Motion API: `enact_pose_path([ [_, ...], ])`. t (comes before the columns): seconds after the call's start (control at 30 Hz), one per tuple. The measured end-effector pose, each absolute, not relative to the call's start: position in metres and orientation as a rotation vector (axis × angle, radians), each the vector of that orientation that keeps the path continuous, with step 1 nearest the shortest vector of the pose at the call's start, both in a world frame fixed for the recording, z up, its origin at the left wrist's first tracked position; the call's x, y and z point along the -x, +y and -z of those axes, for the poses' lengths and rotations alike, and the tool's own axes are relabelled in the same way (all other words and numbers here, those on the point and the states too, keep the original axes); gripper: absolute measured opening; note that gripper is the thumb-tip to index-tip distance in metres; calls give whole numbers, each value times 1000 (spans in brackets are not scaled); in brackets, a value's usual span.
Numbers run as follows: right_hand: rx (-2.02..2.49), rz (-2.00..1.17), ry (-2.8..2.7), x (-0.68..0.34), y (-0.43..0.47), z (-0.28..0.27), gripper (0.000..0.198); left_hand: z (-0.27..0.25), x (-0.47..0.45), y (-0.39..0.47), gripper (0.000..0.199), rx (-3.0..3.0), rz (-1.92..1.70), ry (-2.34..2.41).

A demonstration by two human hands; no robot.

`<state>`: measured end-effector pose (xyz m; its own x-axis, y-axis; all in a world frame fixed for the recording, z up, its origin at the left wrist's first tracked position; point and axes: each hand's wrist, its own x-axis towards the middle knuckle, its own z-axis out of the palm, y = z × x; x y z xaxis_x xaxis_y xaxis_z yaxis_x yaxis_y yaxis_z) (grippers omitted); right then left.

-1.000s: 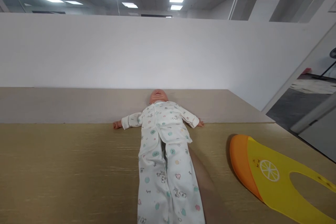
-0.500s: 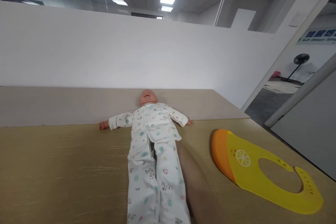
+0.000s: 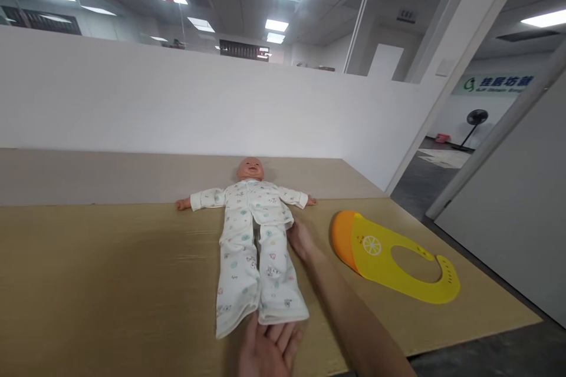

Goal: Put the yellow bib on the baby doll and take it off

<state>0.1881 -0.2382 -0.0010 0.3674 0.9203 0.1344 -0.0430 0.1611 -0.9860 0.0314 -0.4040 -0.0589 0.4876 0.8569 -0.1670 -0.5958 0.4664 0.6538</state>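
Observation:
A baby doll (image 3: 251, 172) lies on its back, arms out to the sides, head toward the wall. It wears a white patterned top (image 3: 265, 203) and matching trousers (image 3: 241, 271). Beside the doll's hip, at the top's lower edge, is my right hand (image 3: 300, 240). Its fingers are largely hidden against or under the doll. My left hand (image 3: 269, 350) is palm up below the trouser cuffs, fingers extended and apart, with the fingertips at the hem. I cannot tell whether it touches the cloth. No doll's feet show past the cuffs.
A yellow bib (image 3: 407, 262) with an orange pocket lies to the right on the wooden table (image 3: 110, 283). Behind it rises a white partition (image 3: 177, 106) with glass above. A door (image 3: 508, 212) and a standing fan (image 3: 475, 123) are at the right.
The view has shifted, showing more of the table's near side and the bib farther left. My left hand has come into view at the cuffs. My right hand now shows at the doll's hip.

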Motion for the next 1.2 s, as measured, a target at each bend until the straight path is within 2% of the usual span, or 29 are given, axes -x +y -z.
enact_pose_path([
  [0.1, 1218, -878, -857, -192, -276, 14, 35, 50, -23, -426, 40, -457, -882, 504],
  [0.27, 1365, -579, -1129, -195, -350, 22, 39, 28, -2, -460, 40, -770, -1088, 877],
  [0.37, 1362, -553, -1263, -192, -389, 22, 35, 23, 15, -459, 35, -1246, -1202, 1182],
  [0.47, 1386, -512, -1356, -187, -413, 21, 27, 22, 24, -447, 35, -1854, -1176, 1296],
  [0.67, 1453, -435, -1524, -178, -425, 13, 22, 16, 18, -429, 47, -2770, -852, 1344],
  [0.83, 1454, -412, -1527, -177, -425, 12, 23, 7, 19, -422, 52, -2925, -608, 1385],
  [1.03, 1447, -426, -1495, -178, -426, 13, 23, 9, 28, -425, 57, -2954, -574, 1348],
  [1.2, 1469, -457, -1504, -178, -425, 12, 23, 18, 19, -430, 64, -2844, -555, 1506],
])
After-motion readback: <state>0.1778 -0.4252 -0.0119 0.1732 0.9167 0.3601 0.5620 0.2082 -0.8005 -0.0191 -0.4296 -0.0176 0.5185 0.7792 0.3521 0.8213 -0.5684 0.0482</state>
